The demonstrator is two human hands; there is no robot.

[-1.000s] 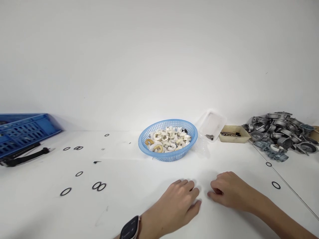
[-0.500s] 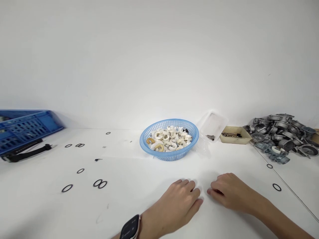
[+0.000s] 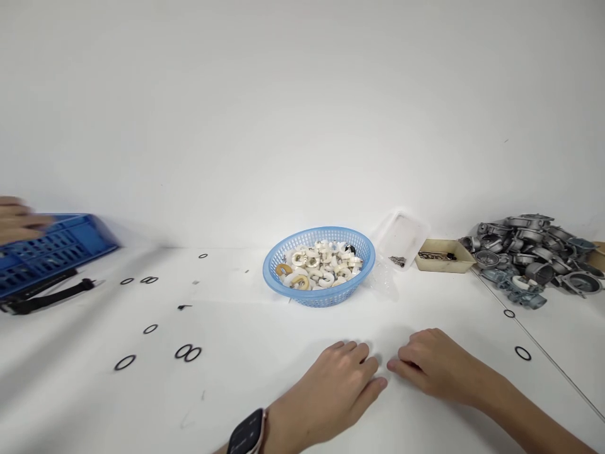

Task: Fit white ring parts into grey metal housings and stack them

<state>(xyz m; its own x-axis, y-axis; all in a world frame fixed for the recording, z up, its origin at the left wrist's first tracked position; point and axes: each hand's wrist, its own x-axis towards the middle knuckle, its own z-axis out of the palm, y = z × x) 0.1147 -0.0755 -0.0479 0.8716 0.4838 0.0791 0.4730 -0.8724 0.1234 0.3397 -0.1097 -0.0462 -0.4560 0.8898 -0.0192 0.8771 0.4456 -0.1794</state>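
My left hand (image 3: 338, 384), with a black watch (image 3: 246, 434) on its wrist, rests on the white table in front of the blue basket, its fingers curled under and nothing seen in them. Close by on the right, my right hand (image 3: 428, 362) lies on the table in a loose fist, also with nothing visible in it. The two hands are slightly apart. Behind them stands the round blue basket (image 3: 320, 299), holding many white ring-like parts and a few yellowish ones.
Another person's hand (image 3: 19, 221) is over the blue crate (image 3: 94, 236) at far left. Black rings (image 3: 125, 362) lie scattered at left. Behind right are a clear tray (image 3: 401, 236), a cream tray (image 3: 447, 265) with small parts, and piled metal parts (image 3: 529, 249).
Another person's hand has come into view over the blue crate at the far left. My right hand's thumb is a little closer to my left hand. The view has shifted slightly.
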